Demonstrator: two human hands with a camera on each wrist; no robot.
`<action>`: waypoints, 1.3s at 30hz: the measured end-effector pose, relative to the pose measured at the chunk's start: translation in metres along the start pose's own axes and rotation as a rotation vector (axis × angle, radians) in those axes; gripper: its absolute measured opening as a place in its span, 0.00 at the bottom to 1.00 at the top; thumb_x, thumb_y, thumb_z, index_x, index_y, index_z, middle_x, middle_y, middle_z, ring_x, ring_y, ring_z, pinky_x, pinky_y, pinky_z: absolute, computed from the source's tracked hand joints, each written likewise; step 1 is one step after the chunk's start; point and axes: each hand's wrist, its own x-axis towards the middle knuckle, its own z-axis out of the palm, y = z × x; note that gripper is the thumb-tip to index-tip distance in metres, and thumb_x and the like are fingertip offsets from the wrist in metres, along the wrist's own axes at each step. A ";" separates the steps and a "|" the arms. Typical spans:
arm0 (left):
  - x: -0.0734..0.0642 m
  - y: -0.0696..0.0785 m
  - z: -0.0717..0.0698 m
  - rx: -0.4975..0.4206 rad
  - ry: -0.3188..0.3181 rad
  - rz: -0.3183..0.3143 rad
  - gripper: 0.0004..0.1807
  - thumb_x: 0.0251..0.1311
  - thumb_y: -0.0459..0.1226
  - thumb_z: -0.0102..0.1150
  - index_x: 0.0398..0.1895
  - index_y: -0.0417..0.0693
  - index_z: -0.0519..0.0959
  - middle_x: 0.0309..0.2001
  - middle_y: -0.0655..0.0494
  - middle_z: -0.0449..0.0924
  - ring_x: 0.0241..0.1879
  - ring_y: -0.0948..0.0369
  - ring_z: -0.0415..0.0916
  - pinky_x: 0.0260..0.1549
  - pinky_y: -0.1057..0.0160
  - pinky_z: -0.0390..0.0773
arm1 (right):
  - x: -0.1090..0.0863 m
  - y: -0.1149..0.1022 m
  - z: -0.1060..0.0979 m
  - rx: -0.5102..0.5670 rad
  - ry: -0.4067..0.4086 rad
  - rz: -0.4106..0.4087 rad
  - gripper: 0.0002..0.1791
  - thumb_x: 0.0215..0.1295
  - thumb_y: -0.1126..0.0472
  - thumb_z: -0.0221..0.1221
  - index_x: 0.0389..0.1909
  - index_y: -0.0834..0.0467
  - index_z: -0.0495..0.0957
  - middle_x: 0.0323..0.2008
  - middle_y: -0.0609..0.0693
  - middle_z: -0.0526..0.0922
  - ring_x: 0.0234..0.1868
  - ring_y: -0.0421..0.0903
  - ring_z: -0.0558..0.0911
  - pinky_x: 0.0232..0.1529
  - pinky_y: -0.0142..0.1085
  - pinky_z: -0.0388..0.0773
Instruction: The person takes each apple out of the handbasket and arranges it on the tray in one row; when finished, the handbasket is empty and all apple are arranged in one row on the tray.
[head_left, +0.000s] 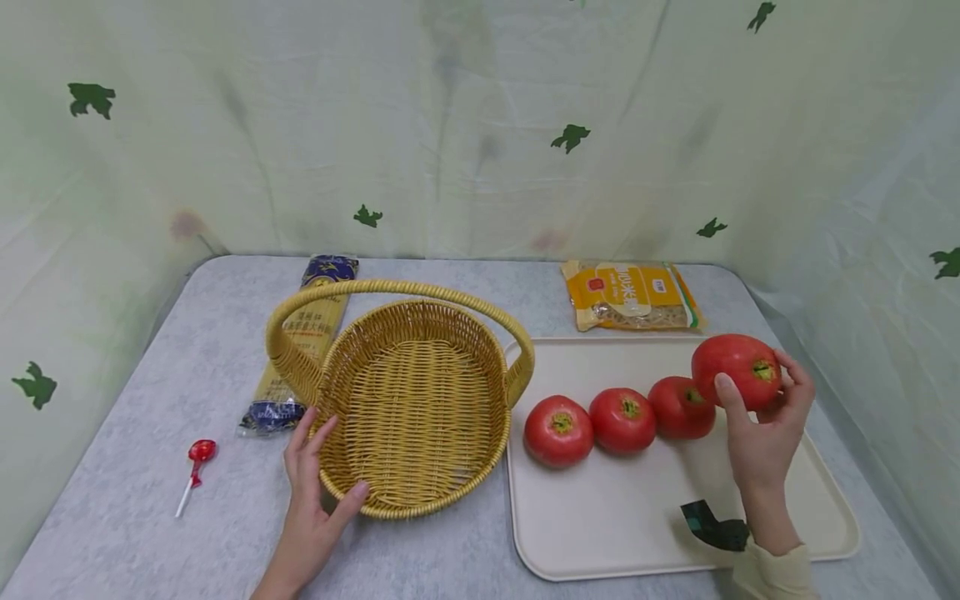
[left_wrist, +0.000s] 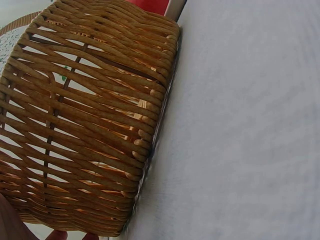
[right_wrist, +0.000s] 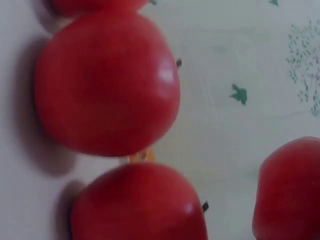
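My right hand [head_left: 772,429] grips a red apple [head_left: 731,367] between thumb and fingers, held above the right side of the cream tray [head_left: 630,525]. Three more apples stand in a row on the tray: one at the left [head_left: 558,431], one in the middle [head_left: 622,421] and one nearest my hand [head_left: 678,410]. The held apple [right_wrist: 292,192] shows at the lower right of the right wrist view. My left hand [head_left: 307,508] touches the near left rim of a woven basket [head_left: 420,417], fingers spread and mostly straight. The basket's inside holds nothing. Its slatted side [left_wrist: 85,115] fills the left wrist view.
A spaghetti packet [head_left: 315,333] lies behind and left of the basket. Behind the tray is an orange packet [head_left: 630,296]. A red lollipop [head_left: 198,458] lies at the left of the grey table [head_left: 135,392]. The basket's arched handle [head_left: 405,287] stands up; the basket touches or nearly touches the tray.
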 end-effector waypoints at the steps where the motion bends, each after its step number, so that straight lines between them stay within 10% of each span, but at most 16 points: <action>1: 0.000 0.000 0.000 0.000 -0.001 -0.002 0.43 0.53 0.25 0.58 0.73 0.46 0.52 0.73 0.59 0.28 0.70 0.56 0.25 0.54 0.28 0.35 | 0.002 0.002 -0.002 -0.012 0.014 0.014 0.38 0.56 0.66 0.65 0.66 0.50 0.60 0.58 0.42 0.69 0.55 0.42 0.70 0.45 0.26 0.72; 20: -0.001 0.002 0.001 -0.005 0.012 -0.012 0.44 0.52 0.27 0.60 0.73 0.47 0.53 0.73 0.60 0.29 0.70 0.56 0.26 0.53 0.27 0.35 | 0.031 0.128 -0.027 -0.194 0.049 0.243 0.39 0.55 0.45 0.66 0.65 0.34 0.57 0.58 0.43 0.65 0.48 0.39 0.66 0.36 0.21 0.71; 39: -0.001 0.003 0.001 -0.009 0.003 -0.002 0.44 0.53 0.26 0.59 0.73 0.47 0.52 0.74 0.59 0.28 0.70 0.56 0.25 0.53 0.27 0.35 | 0.016 0.066 -0.022 -0.322 -0.047 0.464 0.39 0.60 0.42 0.60 0.69 0.45 0.54 0.63 0.53 0.62 0.54 0.43 0.62 0.37 0.25 0.68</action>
